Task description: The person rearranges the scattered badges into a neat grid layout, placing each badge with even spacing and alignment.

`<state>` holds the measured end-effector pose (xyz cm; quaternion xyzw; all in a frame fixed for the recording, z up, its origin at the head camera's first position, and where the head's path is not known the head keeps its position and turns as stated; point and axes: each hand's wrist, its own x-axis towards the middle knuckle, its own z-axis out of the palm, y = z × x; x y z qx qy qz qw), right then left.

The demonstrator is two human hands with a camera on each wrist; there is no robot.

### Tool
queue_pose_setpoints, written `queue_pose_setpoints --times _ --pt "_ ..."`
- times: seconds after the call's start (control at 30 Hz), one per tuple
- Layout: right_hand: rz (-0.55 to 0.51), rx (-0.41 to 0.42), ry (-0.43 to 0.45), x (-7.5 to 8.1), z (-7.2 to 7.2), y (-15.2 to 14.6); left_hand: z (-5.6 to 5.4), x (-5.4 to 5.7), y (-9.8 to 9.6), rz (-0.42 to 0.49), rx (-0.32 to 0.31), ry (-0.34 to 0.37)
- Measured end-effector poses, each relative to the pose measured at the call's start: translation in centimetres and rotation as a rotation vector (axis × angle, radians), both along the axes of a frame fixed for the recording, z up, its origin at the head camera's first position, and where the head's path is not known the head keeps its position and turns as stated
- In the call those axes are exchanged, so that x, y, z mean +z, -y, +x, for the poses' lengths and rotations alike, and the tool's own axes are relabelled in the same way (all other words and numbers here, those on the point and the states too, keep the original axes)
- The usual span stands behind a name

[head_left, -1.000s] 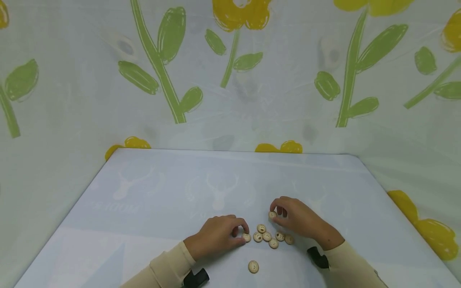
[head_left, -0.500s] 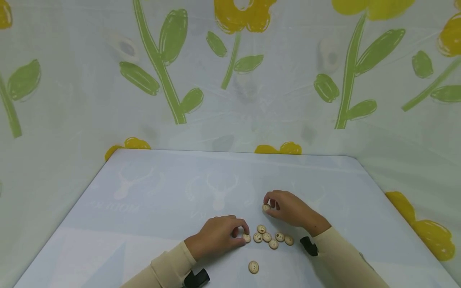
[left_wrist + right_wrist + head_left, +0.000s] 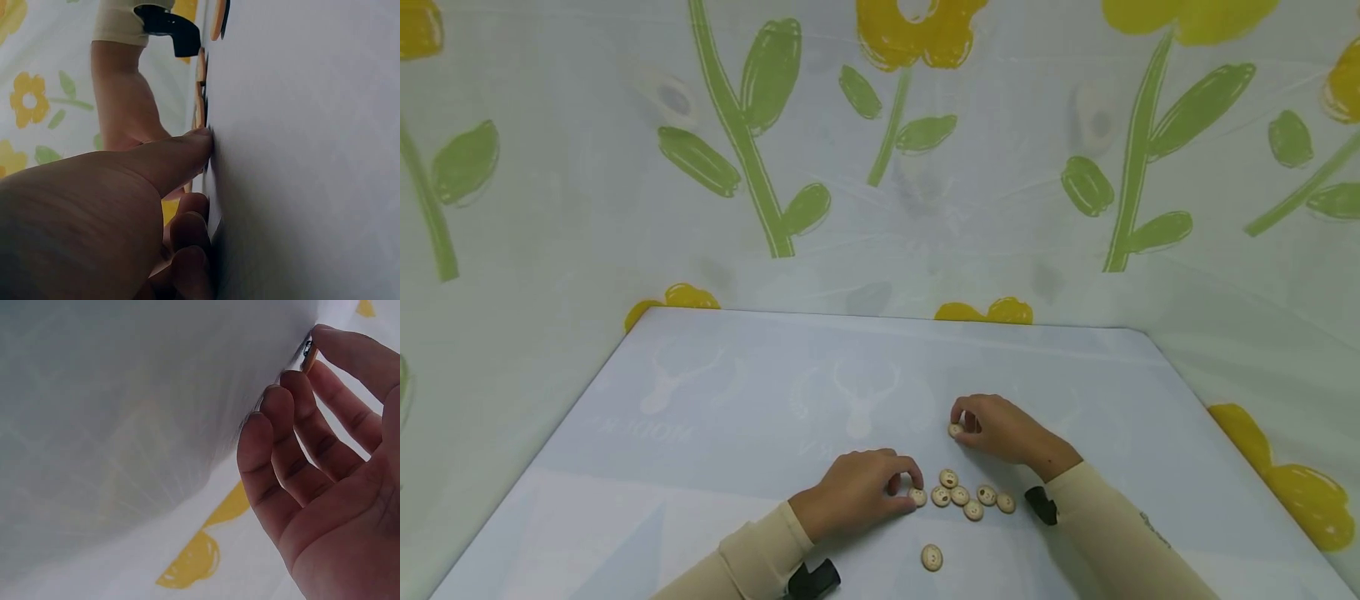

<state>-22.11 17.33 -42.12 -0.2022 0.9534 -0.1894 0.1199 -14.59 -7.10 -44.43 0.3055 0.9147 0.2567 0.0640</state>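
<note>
In the head view my left hand (image 3: pixel 861 492) pinches a small round wooden disc (image 3: pixel 917 497) between thumb and fingertip, low at the tabletop. That disc is hidden behind the thumb (image 3: pixel 181 153) in the left wrist view. Farther back and to the right, my right hand (image 3: pixel 1003 432) holds another wooden disc (image 3: pixel 956 430) by its edges. The right wrist view shows this disc (image 3: pixel 309 357) edge-on between thumb and index finger, close to the table surface. Between the hands lies a cluster of several similar discs (image 3: pixel 959 495) with dark printed marks, some touching.
A single wooden disc (image 3: pixel 932 557) lies apart, nearer the front. The white table (image 3: pixel 737 375) bears faint antler prints, and a flower-patterned cloth (image 3: pixel 985 167) hangs behind it. Black wrist cameras (image 3: pixel 814 578) sit under both sleeves.
My right hand has carried its disc away from the cluster, leftward and toward the far side, then nearly stopped. My left hand and the discs on the table have stayed in place.
</note>
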Motion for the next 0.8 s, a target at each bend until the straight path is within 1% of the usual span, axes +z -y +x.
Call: queue_pose_setpoints --times 0.23,0.5,0.7,0.8 --pt "0.004 0.022 0.000 -0.18 -0.09 -0.12 0.01 0.05 -0.11 0.003 0.004 0.002" --pt "0.012 0.021 0.001 -0.48 -0.17 -0.16 0.02 -0.04 -0.09 0.007 0.009 0.009" --pt "-0.050 0.005 0.020 -0.46 -0.03 -0.41 -0.04 -0.10 -0.16 0.000 0.007 0.010" --pt "-0.080 -0.019 0.041 -0.43 0.18 -0.73 -0.06 -0.07 -0.20 -0.002 0.006 0.010"
